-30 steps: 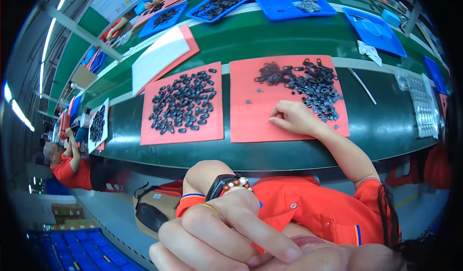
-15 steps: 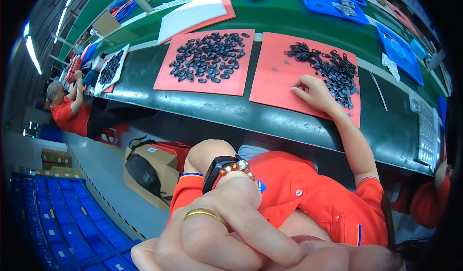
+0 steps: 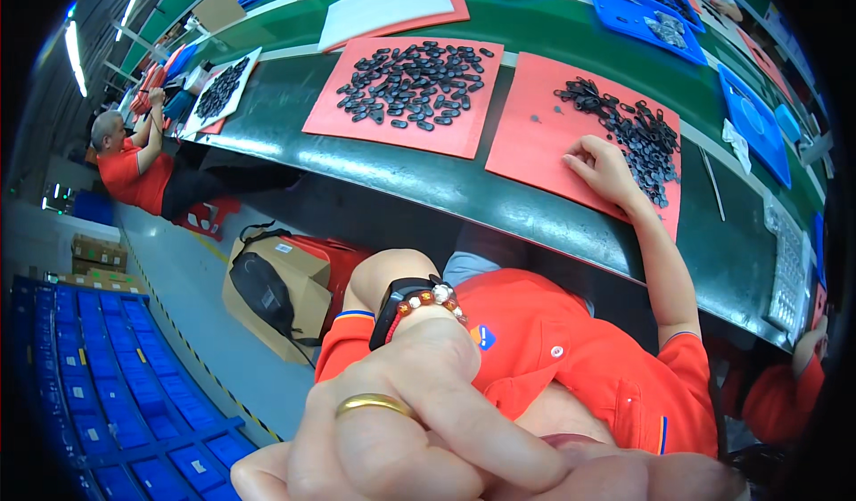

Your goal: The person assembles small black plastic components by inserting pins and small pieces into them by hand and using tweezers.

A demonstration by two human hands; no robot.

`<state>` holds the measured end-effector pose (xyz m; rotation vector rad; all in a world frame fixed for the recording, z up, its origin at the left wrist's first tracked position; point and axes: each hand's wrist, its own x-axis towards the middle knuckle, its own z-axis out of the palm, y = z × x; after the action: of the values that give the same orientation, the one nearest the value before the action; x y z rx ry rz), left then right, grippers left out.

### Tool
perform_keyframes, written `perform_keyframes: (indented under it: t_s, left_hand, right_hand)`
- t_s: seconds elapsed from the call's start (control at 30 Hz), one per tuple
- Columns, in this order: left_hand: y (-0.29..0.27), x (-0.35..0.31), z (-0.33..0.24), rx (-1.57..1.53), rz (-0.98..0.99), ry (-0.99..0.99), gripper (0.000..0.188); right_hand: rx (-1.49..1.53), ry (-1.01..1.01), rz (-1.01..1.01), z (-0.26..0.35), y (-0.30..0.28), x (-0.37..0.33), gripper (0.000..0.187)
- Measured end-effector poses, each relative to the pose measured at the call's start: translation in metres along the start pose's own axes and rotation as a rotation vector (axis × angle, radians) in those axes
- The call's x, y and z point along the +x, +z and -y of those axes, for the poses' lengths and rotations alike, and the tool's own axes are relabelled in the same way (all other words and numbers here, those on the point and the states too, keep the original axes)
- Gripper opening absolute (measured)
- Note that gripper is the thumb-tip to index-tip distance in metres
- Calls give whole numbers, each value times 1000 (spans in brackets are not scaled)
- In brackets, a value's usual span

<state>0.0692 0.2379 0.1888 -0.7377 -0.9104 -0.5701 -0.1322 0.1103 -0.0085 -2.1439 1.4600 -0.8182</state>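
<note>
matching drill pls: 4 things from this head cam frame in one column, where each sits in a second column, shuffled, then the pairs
Things
1. right hand
2. left hand
3. black backpack
4. ring

Places
A. leaning on a cardboard box on the floor
B. raised close to the camera, a watch and bead bracelet at its wrist
C. on a finger of the left hand
D. on the right red mat, at the edge of the pile of small black parts

Pairs: 1-D, 2-B, 3-A, 4-C
</note>
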Motion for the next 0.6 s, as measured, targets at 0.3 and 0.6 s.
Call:
perform_keyframes:
  t_s: [0.3, 0.6]
  left_hand:
    - [-30, 16, -36, 146, 75, -271, 9]
    - [-51, 23, -50, 126, 232, -268, 19]
  right_hand:
    - [-25, 27, -1, 1, -3, 4, 16]
    - [56, 60, -3, 1, 2, 3, 14]
